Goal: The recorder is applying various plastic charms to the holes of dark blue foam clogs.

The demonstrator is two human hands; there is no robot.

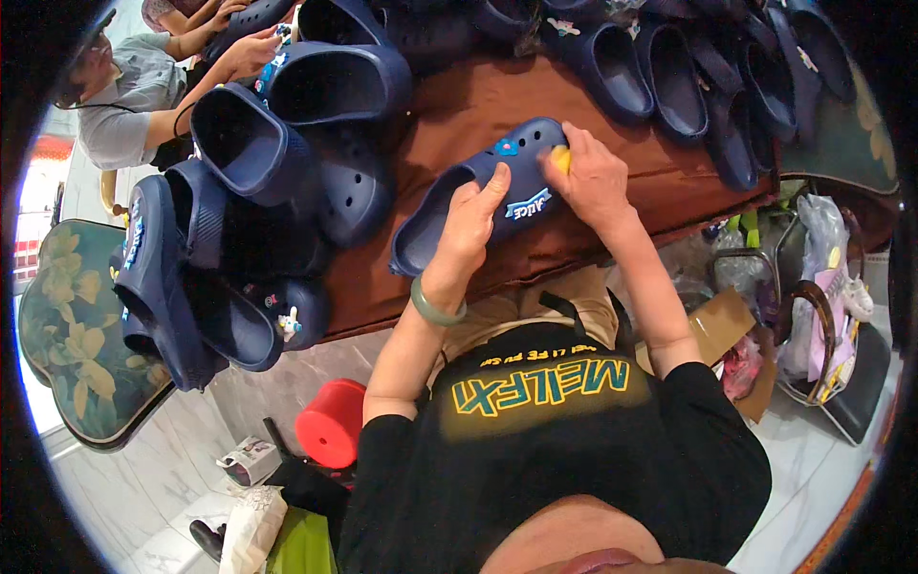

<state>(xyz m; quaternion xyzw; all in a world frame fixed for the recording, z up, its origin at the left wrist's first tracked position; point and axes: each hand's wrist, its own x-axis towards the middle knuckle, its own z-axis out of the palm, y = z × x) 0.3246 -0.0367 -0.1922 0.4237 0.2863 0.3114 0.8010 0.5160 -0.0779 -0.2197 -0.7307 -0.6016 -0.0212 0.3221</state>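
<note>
A navy blue clog (430,212) lies tilted over the brown-covered table, its toe pointing away and to the right. My left hand (469,225) is closed on its side, with the thumb stretched along the upper. Closed round the toe end, my right hand (595,177) has its fingers at a small yellow shoe charm (560,159). The underside of that charm and some fingertips are hidden. Set in the clog's upper are a small blue flower-like charm (507,147) and a blue-and-white lettered charm (529,204). Round holes show near the toe.
Piled navy clogs (239,139) crowd the table's left, some with charms. More clogs (674,81) line the far right. Another person (129,96) works at the far left. Stools (81,335) flank the brown-covered table (459,100); a red stool (330,424) and bags stand below.
</note>
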